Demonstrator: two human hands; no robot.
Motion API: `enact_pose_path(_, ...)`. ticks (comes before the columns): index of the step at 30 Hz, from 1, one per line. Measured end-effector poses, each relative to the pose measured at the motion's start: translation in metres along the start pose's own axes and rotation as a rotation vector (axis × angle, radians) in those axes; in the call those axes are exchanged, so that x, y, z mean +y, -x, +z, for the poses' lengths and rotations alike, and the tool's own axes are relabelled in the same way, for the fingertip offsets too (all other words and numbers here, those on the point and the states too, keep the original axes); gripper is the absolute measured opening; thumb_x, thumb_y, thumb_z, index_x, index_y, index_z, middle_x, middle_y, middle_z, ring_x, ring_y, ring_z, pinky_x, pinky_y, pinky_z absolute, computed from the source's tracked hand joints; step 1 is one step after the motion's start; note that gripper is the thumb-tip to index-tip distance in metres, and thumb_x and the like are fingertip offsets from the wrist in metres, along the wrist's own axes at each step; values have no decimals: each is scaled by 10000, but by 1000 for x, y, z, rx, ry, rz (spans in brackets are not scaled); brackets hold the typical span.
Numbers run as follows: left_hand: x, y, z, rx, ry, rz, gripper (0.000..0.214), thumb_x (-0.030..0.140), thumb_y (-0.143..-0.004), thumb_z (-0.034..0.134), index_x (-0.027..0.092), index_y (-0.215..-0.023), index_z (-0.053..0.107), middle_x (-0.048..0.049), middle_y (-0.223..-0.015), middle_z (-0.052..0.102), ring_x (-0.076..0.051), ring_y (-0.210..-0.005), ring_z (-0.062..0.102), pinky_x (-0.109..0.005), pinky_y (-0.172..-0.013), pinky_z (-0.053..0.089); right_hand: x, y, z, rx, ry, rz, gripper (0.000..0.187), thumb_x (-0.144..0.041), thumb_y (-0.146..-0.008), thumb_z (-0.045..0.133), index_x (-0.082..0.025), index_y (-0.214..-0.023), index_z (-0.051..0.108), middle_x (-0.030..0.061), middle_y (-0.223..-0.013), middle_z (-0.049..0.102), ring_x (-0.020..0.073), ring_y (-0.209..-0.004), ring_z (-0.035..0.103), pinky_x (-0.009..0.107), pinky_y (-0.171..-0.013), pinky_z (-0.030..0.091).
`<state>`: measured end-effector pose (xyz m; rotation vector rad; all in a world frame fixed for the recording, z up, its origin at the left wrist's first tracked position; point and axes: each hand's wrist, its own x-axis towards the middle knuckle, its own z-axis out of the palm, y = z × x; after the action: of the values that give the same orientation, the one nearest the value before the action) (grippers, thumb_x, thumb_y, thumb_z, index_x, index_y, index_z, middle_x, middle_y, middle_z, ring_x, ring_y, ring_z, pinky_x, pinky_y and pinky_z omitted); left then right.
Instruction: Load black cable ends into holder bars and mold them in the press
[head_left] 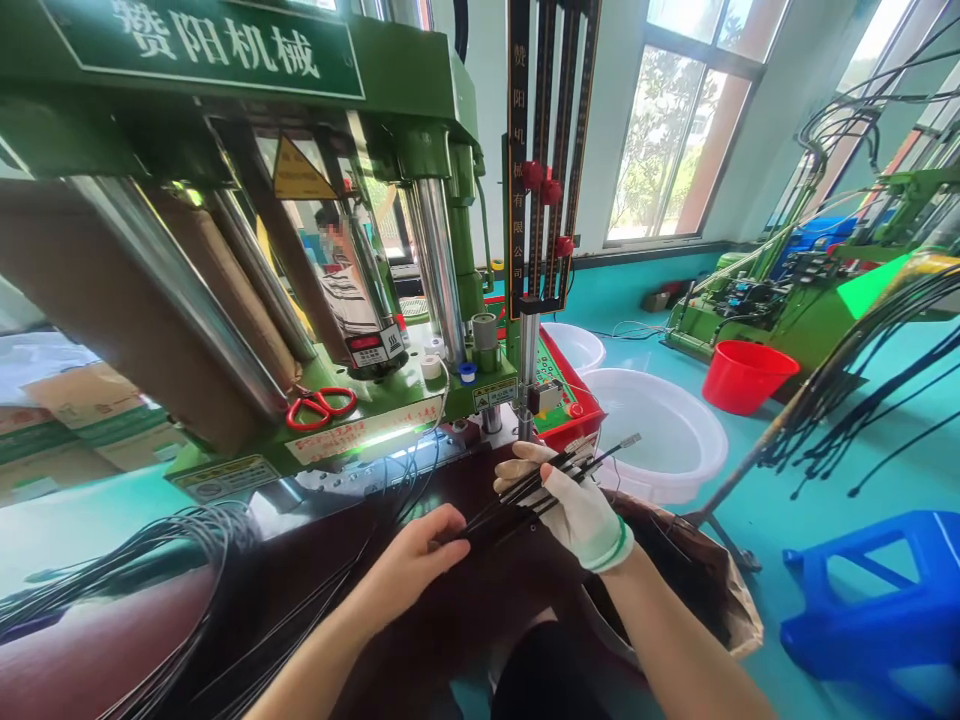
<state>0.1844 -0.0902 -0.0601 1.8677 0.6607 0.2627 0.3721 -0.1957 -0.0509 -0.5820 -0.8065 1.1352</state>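
- A green vertical injection moulding machine (247, 110) fills the left of the view, and a person in a striped shirt (349, 300) is seen behind its steel columns.
- A dark brown desk (75, 650) runs along the front of the machine, with a loose coil of black wire (172, 570) lying on it.
- A second green machine (757, 310) stands on the teal floor to the right, and hanks of black cable (862, 370) are hung in front of it.
- A large white plastic tub (652, 430), a red bucket (746, 375) and a blue plastic stool (862, 600) are placed on the floor.
- A brown paper sack (720, 590) is seen just below the gloved hand.
- A bunch of black cables (532, 490) is held between the hands, its long axis slanting from lower left to upper right, with metal tips pointing up and right, past the right hand.
- The hands are apart. The cables are clamped in the white-gloved right hand (577, 505), while the bare left hand (405, 560) is curled around their lower ends.
- Red-handled scissors (321, 407) are laid on the machine bed.
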Motion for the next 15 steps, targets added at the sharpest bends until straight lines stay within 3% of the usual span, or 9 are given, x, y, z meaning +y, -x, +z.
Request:
enact_pose_path(3, 2, -1, -5, -158, 158, -65, 278, 430, -764, 497, 152, -765, 508, 31, -615, 454, -84, -537, 385, -210, -509, 300, -4, -1, -1, -69, 18, 40, 342, -279, -816, 554, -184, -1144, 536, 108, -1092, 609, 239, -996, 571, 456, -925, 379)
enact_pose_path(5, 4, 0, -6, -201, 153, -69, 318, 456, -785, 456, 150, -718, 508, 39, -546, 425, -83, -507, 364, -211, -492, 275, -5, -3, -1, -92, 42, 63, 333, -282, -806, 565, -181, -1124, 550, 106, -1070, 619, 238, -988, 573, 452, -911, 390)
enact_pose_path(9, 7, -2, -3, -167, 49, -59, 331, 476, -770, 457, 165, -659, 466, 37, -573, 421, -100, -558, 380, -221, -544, 306, -4, -7, -2, -52, 81, 56, 267, -308, -804, 565, -169, -1029, 600, 98, -976, 652, 229, -924, 599, 434, -856, 428)
enact_pose_path(15, 0, -3, -5, -84, -354, 11, 258, 392, -767, 451, 175, -629, 440, 30, -653, 407, -130, -653, 398, -250, -618, 310, 3, -10, -8, 76, 60, 81, 210, -315, -794, 580, -149, -902, 648, 93, -882, 680, 224, -842, 628, 433, -847, 436)
